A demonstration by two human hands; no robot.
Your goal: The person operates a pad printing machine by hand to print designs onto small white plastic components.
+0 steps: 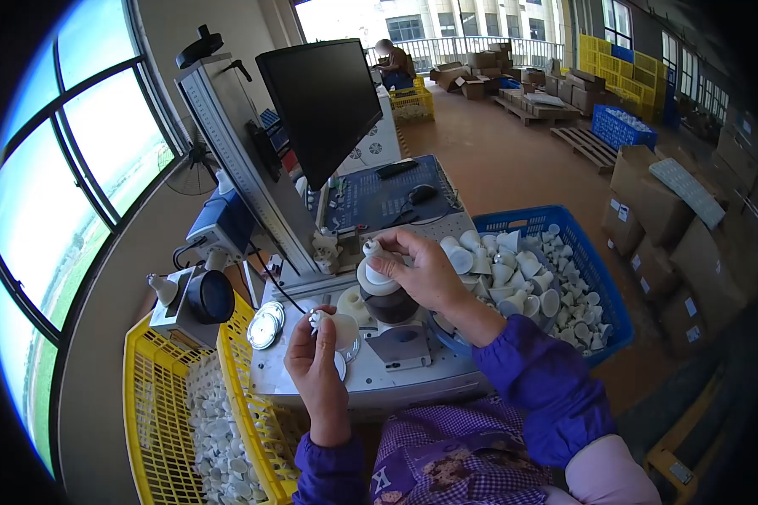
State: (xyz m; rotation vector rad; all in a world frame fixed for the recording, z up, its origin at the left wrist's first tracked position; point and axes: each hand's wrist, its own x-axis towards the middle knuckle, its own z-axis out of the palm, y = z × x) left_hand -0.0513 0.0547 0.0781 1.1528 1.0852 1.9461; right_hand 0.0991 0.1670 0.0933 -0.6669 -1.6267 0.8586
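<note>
My left hand (316, 362) is closed on a small white part (316, 318), pinched between thumb and fingertips above the front of the worktable. To its right, my right hand (421, 269) grips a white lamp part (373, 249) by its narrow upper end. That part stands upright over a round dark fixture (387, 305) with a white ring. Beside my right forearm, a blue basket (611, 278) holds several white cone-shaped parts (522, 269). Round silver discs (264, 328) lie on the table left of the fixture.
A yellow crate (156, 404) with white parts stands at the lower left. A metal column and a laser-like device (210, 295) rise at the left. Behind are a monitor (324, 105) and a mouse (421, 194). A person (396, 66) sits far back; cardboard boxes (661, 194) stand right.
</note>
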